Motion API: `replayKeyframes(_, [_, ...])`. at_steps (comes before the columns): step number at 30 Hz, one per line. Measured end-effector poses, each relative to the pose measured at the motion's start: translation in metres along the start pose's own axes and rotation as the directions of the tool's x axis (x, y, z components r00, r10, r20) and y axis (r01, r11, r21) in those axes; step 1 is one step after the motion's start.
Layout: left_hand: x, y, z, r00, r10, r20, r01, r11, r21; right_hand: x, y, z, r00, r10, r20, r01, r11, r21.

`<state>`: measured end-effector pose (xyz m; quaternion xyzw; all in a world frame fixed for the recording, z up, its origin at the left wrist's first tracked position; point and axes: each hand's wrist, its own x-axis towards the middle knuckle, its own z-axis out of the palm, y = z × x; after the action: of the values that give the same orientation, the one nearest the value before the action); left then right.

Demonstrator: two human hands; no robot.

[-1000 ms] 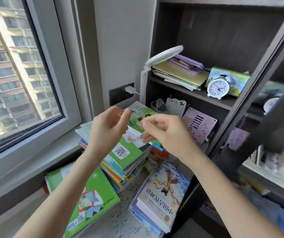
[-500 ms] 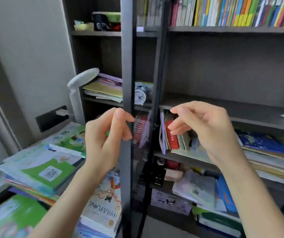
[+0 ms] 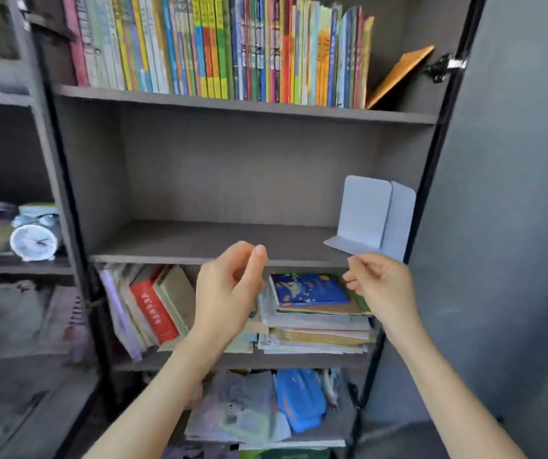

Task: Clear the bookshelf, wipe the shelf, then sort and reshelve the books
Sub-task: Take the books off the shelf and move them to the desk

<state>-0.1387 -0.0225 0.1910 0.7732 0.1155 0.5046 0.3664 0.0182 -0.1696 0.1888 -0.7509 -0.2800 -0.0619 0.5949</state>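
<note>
Head view now faces the middle shelf, which is bare apart from a pair of pale bookends standing at its right end. A second ago the view was on the book piles by the window, with both hands at the top book of one pile; half a second ago it was swinging right across the cabinet frame. Those piles are out of sight now, so the cleared books lie off to the left, well apart from the shelf.

Left hand hovers just in front of the shelf's front edge, fingers loosely curled, thumb near the forefinger, holding nothing. Right hand hangs beside it below the bookends, also loosely curled and holding nothing. Neither touches the shelf.

My reading is that clearing is done, or nearly so, since only the bookends remain. No cloth shows in either hand or on the shelf, so wiping looks not yet begun. The bookends would likely have to come off or be shifted aside first.

Above, a full row of upright books fills the top shelf, with an orange book leaning at its right end. Below, several books lean at the left, and a flat stack topped by a blue book lies at the right. A clock stands in the left compartment.
</note>
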Motion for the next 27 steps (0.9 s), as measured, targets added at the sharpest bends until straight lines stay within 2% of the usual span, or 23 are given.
replayKeyframes(2, [0.015,-0.007,0.030,0.999,-0.029,0.037,0.027,0.999,0.038,0.026,0.027,-0.012,0.992,-0.007,-0.125,-0.007,0.993,-0.116])
replayKeyframes(5, [0.042,-0.020,0.070,0.995,-0.037,0.097,0.029,0.996,0.085,0.057,0.051,-0.023,0.978,-0.071,-0.197,0.000,0.941,-0.340])
replayKeyframes(9, [0.091,-0.048,0.125,0.982,-0.026,0.187,0.002,0.992,0.124,0.108,0.066,-0.028,0.939,-0.256,-0.231,0.055,0.773,-0.632])
replayKeyframes(11, [0.119,-0.067,0.153,0.975,-0.039,0.219,0.014,0.994,0.112,0.138,0.069,-0.028,0.906,-0.317,-0.282,0.022,0.699,-0.715])
replayKeyframes(16, [0.189,-0.111,0.221,0.956,-0.092,0.280,0.085,0.996,0.037,0.213,0.078,-0.029,0.891,-0.173,-0.421,-0.261,0.562,-0.785])
replayKeyframes(18, [0.216,-0.128,0.244,0.946,-0.103,0.307,0.094,0.995,0.043,0.234,0.086,-0.026,0.885,-0.126,-0.449,-0.322,0.532,-0.783])
replayKeyframes(22, [0.264,-0.158,0.293,0.927,-0.156,0.340,0.140,0.988,0.070,0.256,0.117,-0.015,0.858,-0.202,-0.472,-0.261,0.620,-0.740])
replayKeyframes(25, [0.285,-0.176,0.329,0.870,-0.230,0.437,0.228,0.972,0.057,0.253,0.127,-0.006,0.865,-0.289,-0.410,-0.197,0.557,-0.807])
replayKeyframes(27, [0.291,-0.185,0.349,0.809,-0.265,0.524,0.342,0.938,-0.053,0.249,0.132,0.000,0.858,-0.331,-0.392,-0.173,0.533,-0.828])
